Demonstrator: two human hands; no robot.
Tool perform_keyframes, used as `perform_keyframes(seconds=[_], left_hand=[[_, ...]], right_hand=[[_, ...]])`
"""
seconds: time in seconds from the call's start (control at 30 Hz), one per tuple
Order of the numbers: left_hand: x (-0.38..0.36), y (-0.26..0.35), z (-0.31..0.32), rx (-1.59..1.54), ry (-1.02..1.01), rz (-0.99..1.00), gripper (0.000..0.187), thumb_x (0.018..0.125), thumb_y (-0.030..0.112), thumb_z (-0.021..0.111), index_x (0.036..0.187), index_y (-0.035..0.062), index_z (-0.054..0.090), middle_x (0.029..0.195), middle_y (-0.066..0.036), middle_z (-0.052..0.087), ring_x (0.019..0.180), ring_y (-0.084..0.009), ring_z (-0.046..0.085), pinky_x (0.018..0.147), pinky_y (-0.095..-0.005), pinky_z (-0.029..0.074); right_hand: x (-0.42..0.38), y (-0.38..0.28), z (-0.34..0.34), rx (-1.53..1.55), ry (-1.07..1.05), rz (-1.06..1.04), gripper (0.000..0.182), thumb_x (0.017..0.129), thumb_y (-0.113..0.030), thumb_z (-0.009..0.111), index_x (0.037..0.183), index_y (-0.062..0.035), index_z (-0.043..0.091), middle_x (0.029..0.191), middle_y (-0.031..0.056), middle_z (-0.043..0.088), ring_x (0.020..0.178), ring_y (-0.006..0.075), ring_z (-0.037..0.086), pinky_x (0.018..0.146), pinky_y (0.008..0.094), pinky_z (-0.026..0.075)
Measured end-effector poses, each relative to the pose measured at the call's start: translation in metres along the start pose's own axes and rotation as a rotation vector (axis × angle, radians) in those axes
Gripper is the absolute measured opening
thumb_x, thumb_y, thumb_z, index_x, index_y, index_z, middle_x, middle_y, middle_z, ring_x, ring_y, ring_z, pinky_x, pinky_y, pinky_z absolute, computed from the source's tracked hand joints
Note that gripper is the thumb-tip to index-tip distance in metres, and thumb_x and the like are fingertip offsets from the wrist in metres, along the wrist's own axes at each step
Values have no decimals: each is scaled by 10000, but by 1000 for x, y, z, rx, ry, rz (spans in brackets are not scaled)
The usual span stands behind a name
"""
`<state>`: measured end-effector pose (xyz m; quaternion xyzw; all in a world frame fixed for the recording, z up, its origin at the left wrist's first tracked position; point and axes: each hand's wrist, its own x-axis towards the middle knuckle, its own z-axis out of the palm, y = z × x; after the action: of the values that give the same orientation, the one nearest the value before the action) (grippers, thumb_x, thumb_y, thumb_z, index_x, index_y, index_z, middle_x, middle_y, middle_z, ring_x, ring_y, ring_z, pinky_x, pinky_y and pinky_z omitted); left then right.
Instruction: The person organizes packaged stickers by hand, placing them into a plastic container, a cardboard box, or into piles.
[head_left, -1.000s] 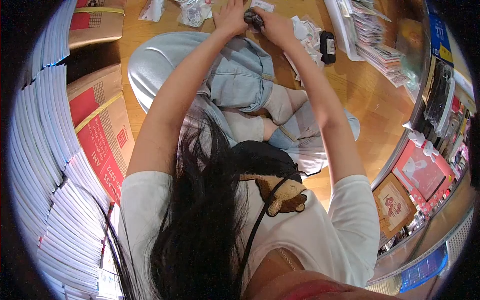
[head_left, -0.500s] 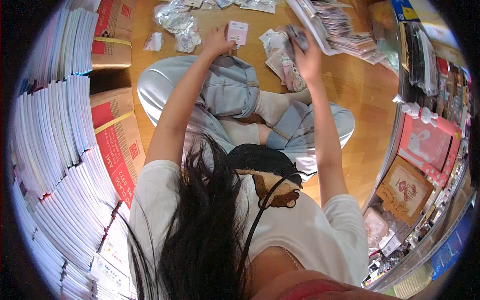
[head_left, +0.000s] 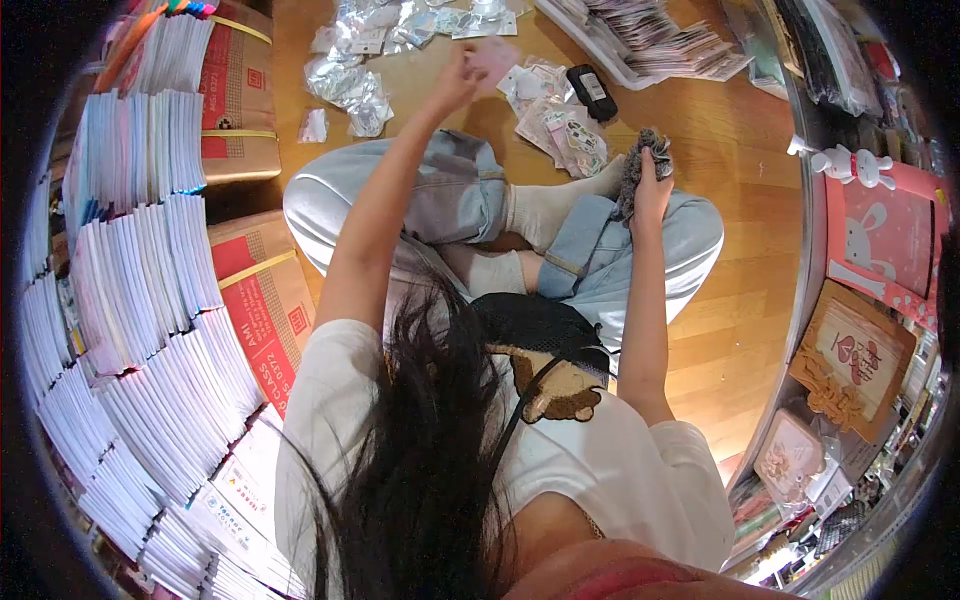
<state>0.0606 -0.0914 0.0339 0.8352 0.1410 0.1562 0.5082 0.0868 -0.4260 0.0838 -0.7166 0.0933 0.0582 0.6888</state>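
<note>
My left hand (head_left: pixel 459 83) is closed on a thin pink packet (head_left: pixel 495 62), blurred by motion, held over the floor beside a pile of sticker packs (head_left: pixel 562 128). In my right hand (head_left: pixel 655 182) is a crumpled grey cloth (head_left: pixel 640 168), gripped above my bent knee. A small black oblong object (head_left: pixel 591 93) with a pale marking lies at the right side of the sticker packs.
Clear plastic packets (head_left: pixel 350 85) spread over the wooden floor at the upper left. A white tray (head_left: pixel 590 45) of upright packs stands at the top. Stacked booklets (head_left: pixel 150 270) and cardboard boxes (head_left: pixel 262 300) line the left; a crowded shelf (head_left: pixel 790 350) borders the right.
My left hand has moved up and right with the pink packet. My right hand has drawn back toward my knee with the grey cloth, and the black object now shows on the floor.
</note>
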Motion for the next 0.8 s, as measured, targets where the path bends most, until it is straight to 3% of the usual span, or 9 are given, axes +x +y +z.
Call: perform_keyframes(seconds=[0.03, 0.13, 0.23, 0.33, 0.43, 0.53, 0.57, 0.7, 0.8], left_hand=[[2, 11, 9, -161, -87, -80, 366, 786, 109, 613, 1109, 67, 448, 953, -187, 584, 793, -278, 591, 710, -356, 471], [0, 38, 38, -162, -338, -54, 402, 834, 205, 610, 1166, 65, 433, 1030, -133, 558, 927, -228, 569, 732, -359, 483], [2, 59, 49, 633, -124, 188, 434, 814, 253, 615, 1175, 67, 462, 1055, -165, 555, 957, -308, 563, 776, -407, 470], [30, 52, 30, 648, -100, 134, 492, 780, 247, 624, 1193, 46, 449, 1083, -206, 543, 985, -362, 539, 833, -446, 441], [70, 5, 3, 869, -52, 21, 572, 749, 193, 634, 1241, 25, 395, 1157, -204, 503, 1044, -347, 515, 876, -445, 424], [77, -13, -16, 1089, 80, 74, 538, 768, 114, 544, 1274, 61, 369, 1282, -169, 430, 1146, -304, 455, 903, -485, 396], [81, -24, -24, 1137, -10, 82, 581, 784, 158, 560, 1310, 85, 325, 1365, -144, 343, 1207, -283, 401, 931, -479, 381], [85, -43, -35, 972, -224, 97, 542, 813, 281, 557, 1289, 118, 355, 1317, -115, 415, 1116, -272, 487, 878, -454, 424], [84, -24, -34, 1134, -303, 99, 442, 838, 303, 521, 1214, 85, 440, 1240, -121, 488, 1000, -283, 546, 806, -436, 456]], right_hand=[[0, 0, -1, 4, 4, -2, 291, 852, -202, 591, 1052, 8, 574, 911, 25, 605, 766, 102, 537, 677, 250, 426], [-2, -4, -2, 7, -16, 59, 297, 855, -187, 580, 1075, 11, 551, 952, 40, 594, 828, 123, 525, 745, 259, 415], [-4, -9, -2, 49, -30, 60, 295, 857, -176, 573, 1082, 11, 540, 967, 45, 589, 860, 130, 518, 783, 258, 406], [-6, -11, 1, 42, -15, 31, 282, 857, -167, 569, 1072, 13, 541, 961, 45, 590, 862, 123, 517, 789, 252, 405], [-13, -25, 4, 8, -16, 62, 289, 856, -160, 565, 1080, 21, 535, 970, 52, 588, 869, 127, 517, 797, 252, 403], [-9, -21, 4, -3, -28, 61, 285, 859, -148, 559, 1085, 23, 530, 977, 53, 586, 868, 128, 518, 800, 250, 401], [-8, -20, 4, 6, -32, 52, 282, 859, -143, 557, 1084, 24, 529, 977, 53, 586, 867, 127, 518, 800, 250, 402], [-8, -22, 8, 8, -21, 30, 273, 862, -126, 550, 1088, 25, 524, 973, 52, 584, 867, 126, 518, 801, 249, 402], [-8, -24, 8, 5, -25, 49, 285, 861, -131, 553, 1095, 28, 523, 978, 53, 584, 874, 127, 519, 800, 250, 403]])
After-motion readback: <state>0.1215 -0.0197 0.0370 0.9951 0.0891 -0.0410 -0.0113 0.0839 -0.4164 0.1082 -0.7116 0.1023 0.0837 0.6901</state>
